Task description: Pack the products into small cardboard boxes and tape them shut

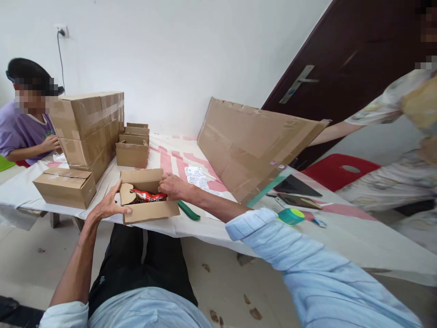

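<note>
Directly before the seated person, at the near edge of the cloth-covered table (205, 230), a small open cardboard box (150, 210) is seen with a red snack packet (147, 196) lying inside it. Only part of the packet is shown, as its lower side is hidden by the front wall and its right end by the right hand (172, 186). The left hand (107, 205) is laid against the box's left side, fingers spread along the rounded side flap (127, 195) and thumb pressed on the front wall. The right hand's fingers are bent together over the rear right rim. Their tips are hard to make out, so whether anything is pinched cannot be told. A large cardboard sheet (252, 146) is propped farther right, and another person's hand is hidden behind it.
</note>
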Action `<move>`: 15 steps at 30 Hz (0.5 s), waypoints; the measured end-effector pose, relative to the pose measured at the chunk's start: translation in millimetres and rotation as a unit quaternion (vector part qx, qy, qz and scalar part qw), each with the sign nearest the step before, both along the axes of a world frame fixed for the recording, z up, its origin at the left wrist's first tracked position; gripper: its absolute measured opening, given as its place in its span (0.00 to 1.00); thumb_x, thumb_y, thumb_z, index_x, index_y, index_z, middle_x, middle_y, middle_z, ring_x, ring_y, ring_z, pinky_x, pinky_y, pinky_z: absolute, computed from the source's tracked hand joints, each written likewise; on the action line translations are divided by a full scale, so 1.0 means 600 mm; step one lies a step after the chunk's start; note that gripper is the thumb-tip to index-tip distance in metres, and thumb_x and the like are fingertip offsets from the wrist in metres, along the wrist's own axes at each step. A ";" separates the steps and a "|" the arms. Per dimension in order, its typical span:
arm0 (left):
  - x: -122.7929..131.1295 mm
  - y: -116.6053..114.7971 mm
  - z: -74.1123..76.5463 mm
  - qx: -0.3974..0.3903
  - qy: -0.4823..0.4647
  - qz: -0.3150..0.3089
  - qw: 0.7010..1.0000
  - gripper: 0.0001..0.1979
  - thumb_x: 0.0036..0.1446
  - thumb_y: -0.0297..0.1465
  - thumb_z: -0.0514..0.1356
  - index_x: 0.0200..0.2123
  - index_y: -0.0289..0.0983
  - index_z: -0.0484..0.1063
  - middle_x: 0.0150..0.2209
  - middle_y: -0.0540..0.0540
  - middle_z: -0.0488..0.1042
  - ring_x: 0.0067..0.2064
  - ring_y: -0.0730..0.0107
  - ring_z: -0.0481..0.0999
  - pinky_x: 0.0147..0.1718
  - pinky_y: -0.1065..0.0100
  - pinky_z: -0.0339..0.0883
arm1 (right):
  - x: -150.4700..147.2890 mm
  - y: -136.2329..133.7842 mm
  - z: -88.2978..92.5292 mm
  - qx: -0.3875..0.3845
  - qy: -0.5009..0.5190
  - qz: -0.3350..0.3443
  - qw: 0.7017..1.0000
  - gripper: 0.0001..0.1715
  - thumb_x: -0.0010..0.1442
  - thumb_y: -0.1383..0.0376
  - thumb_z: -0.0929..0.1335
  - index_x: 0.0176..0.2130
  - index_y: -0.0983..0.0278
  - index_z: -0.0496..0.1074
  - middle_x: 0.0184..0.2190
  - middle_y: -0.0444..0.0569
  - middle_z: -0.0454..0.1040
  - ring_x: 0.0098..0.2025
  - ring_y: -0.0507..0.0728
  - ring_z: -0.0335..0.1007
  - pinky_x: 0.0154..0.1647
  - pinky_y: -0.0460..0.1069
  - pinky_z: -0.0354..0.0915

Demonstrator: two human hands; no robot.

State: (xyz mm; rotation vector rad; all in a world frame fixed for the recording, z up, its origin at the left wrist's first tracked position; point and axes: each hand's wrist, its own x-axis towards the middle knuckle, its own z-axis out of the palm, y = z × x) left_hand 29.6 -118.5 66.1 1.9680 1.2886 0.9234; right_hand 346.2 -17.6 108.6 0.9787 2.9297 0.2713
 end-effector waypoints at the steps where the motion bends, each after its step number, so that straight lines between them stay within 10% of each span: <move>1: 0.001 -0.001 0.001 -0.005 -0.003 0.000 1.000 0.70 0.46 0.57 0.74 0.82 0.42 0.41 0.78 0.33 0.56 0.75 0.30 0.60 0.66 0.44 0.69 | -0.001 0.000 -0.002 -0.004 0.003 0.000 1.000 0.11 0.47 0.73 0.77 0.30 0.58 0.83 0.36 0.52 0.86 0.49 0.62 0.75 0.52 0.53 0.62; 15: -0.005 -0.005 -0.001 -0.028 0.024 -0.011 0.999 0.67 0.47 0.56 0.75 0.81 0.43 0.46 0.80 0.35 0.52 0.79 0.33 0.51 0.75 0.41 0.56 | 0.014 -0.010 -0.011 -0.064 0.105 -0.032 0.992 0.12 0.66 0.67 0.68 0.36 0.59 0.83 0.42 0.50 0.84 0.41 0.57 0.77 0.42 0.49 0.64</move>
